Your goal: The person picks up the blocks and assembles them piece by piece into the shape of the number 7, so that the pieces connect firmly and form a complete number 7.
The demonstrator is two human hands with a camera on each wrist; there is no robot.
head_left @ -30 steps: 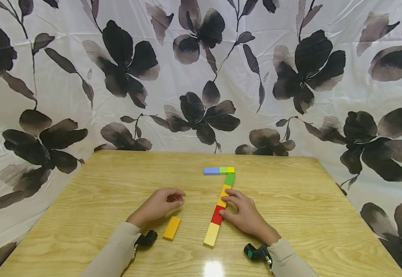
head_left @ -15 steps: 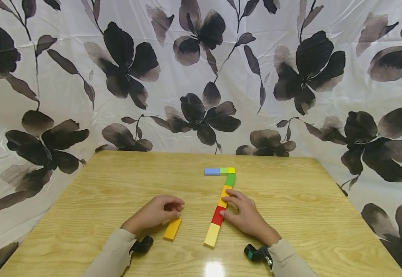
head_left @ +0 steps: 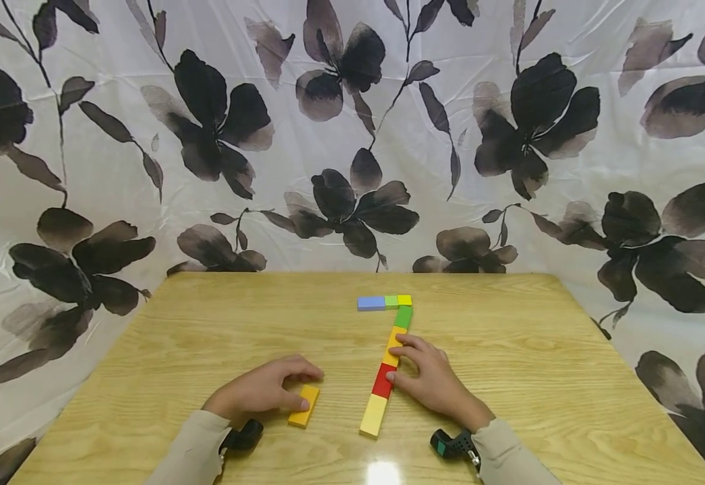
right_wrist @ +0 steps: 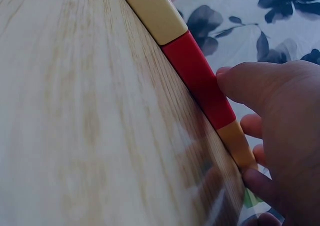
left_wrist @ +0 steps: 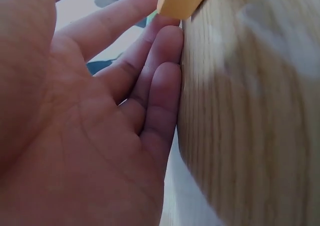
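My left hand point(head_left: 264, 389) reaches over a loose orange block point(head_left: 300, 417), its thumb over the block's top and its index finger extended past the far end. In the left wrist view the orange block point(left_wrist: 182, 0) shows at the top edge, near the fingertips, while the other fingers touch the table. My right hand point(head_left: 433, 378) rests along a slanted row of blocks. Its thumb touches the red block point(head_left: 384, 382), and its other fingertips lie on the orange-yellow block point(head_left: 391, 355). A cream block point(head_left: 373, 415) forms the row's near end.
Beyond the hand, a green block point(head_left: 404, 316) continues the row. At its far end, a yellow block point(head_left: 404, 300), a light green block point(head_left: 391, 302) and a blue block point(head_left: 371, 304) run leftward. A floral cloth point(head_left: 352, 135) hangs behind the wooden table point(head_left: 510, 337).
My left hand has moved down toward me, bringing its thumb from beyond the loose orange block to over its top. The right hand stays on the row.
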